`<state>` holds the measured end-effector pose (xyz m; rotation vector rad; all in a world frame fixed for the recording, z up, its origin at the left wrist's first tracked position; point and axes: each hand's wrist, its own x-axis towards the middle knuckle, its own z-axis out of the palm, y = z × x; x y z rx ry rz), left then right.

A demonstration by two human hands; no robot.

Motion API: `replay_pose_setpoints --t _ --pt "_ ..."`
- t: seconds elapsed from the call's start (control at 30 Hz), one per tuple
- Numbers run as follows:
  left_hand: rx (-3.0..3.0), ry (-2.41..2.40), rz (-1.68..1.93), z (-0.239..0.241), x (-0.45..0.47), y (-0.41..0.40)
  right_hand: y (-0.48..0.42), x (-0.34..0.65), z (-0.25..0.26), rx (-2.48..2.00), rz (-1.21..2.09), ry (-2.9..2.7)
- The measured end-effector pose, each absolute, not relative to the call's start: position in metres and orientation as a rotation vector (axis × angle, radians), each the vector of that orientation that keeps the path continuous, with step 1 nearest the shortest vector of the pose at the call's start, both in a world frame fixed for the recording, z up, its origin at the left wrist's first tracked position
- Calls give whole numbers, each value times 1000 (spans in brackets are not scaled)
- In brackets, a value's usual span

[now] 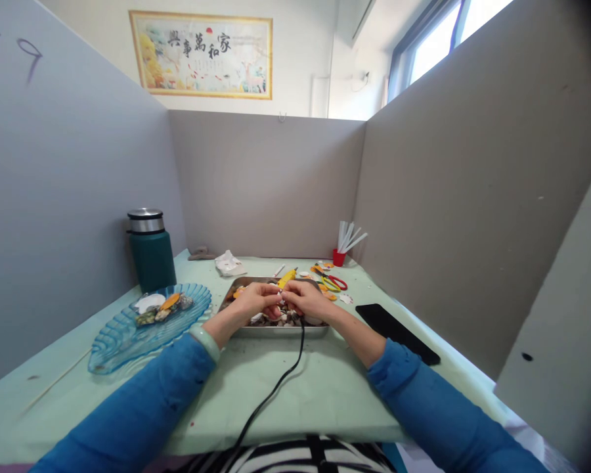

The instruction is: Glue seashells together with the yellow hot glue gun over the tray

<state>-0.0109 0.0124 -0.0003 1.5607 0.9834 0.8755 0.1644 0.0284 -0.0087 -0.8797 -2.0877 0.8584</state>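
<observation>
Left hand (262, 302) and right hand (304, 299) are pinched together above the tray (261, 332) on a small piece (281, 297), work apparently unfinished: loose shells (289, 319) remain inside, with others on the plate (128, 341) to its left.

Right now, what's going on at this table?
A person's left hand and right hand meet over a metal tray of small, shell-like bits. They pinch a small piece, too tiny to identify. A yellow tool lies at the tray's far side, scissors lie near its far right corner, and a blue plate on the left holds shell-like pieces.
</observation>
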Motion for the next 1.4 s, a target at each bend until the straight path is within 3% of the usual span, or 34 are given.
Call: replay_pose_setpoints --t 0.63,0.87,1.03,1.4 --pt "1561 946 868 -3 -13 15 26 164 -8 -866 901 -2094" --pt "1518 994 903 1 -11 11 23 162 -7 -959 703 -2121" --pt "1452 1049 986 3 -9 10 22 162 -8 -952 378 -2089" --pt "1491 1027 951 1 -10 12 21 163 -9 -870 267 -2176"
